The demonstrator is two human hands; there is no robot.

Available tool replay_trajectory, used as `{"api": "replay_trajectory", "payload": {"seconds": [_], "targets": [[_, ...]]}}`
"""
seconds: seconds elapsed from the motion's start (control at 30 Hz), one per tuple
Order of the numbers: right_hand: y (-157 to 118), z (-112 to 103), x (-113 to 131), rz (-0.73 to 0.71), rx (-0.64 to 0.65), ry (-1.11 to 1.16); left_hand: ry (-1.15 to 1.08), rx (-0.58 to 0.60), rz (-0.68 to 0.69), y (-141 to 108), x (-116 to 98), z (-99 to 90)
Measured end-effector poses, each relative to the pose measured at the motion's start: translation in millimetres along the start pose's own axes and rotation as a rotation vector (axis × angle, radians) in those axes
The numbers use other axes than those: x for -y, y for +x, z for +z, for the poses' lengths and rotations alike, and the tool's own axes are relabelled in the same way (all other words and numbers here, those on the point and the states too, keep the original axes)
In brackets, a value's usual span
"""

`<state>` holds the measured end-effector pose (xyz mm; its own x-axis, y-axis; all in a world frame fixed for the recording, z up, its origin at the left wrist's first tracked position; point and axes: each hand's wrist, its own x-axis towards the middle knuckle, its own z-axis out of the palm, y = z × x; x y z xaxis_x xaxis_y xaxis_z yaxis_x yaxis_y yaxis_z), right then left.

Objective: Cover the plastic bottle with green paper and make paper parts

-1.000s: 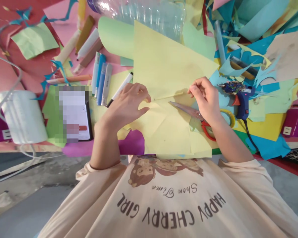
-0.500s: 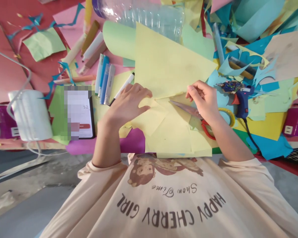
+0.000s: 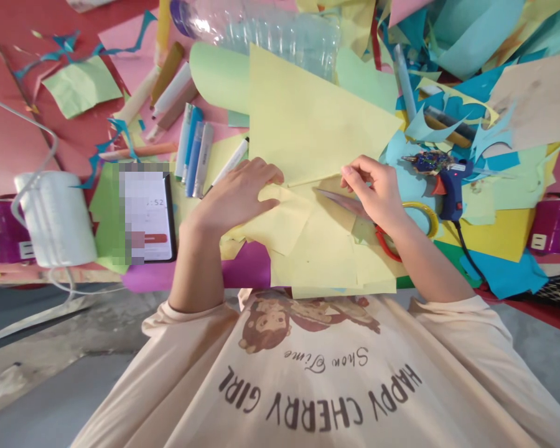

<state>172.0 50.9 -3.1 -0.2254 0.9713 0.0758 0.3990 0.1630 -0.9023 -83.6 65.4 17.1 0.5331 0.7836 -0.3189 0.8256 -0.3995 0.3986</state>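
A large yellow paper sheet [image 3: 312, 118] lies before me, its near edge turned up into a thin fold or roll. My left hand [image 3: 242, 193] rests palm down at the left end of that edge, thumb and fingers apart, fingertips touching the paper. At the right end, my right hand [image 3: 371, 186] is closed in a pinch on the edge; the exact grip is partly hidden. Scissors [image 3: 343, 200] with red and yellow handles lie partly under my right hand. More yellow paper pieces [image 3: 326, 261] sit below both hands.
Left are markers [image 3: 196, 155], a phone [image 3: 149, 218] and a white cylindrical object [image 3: 56, 218]. A clear plastic bottle [image 3: 280, 37] lies at the back. To the right are a blue glue gun [image 3: 453, 186] with a cord and many blue paper scraps [image 3: 448, 124].
My right hand has shifted slightly left along the paper's folded edge. My left hand stays nearly in place, and the whole view has drifted a little.
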Motion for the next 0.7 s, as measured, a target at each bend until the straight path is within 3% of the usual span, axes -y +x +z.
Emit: {"api": "replay_trajectory", "payload": {"seconds": [0.13, 0.47, 0.7], "targets": [[-1.0, -0.3, 1.4, -0.006, 0.023, -0.024, -0.004, 0.04, -0.032, 0.7, -3.0, -2.3], [-1.2, -0.1, 4.2, -0.029, 0.037, -0.062, -0.061, 0.011, -0.072, 1.0, -0.2, 0.8], [-1.7, 0.4, 2.2, -0.033, 0.049, -0.074, -0.043, 0.025, -0.032, 3.0, 0.6, 0.5]]}}
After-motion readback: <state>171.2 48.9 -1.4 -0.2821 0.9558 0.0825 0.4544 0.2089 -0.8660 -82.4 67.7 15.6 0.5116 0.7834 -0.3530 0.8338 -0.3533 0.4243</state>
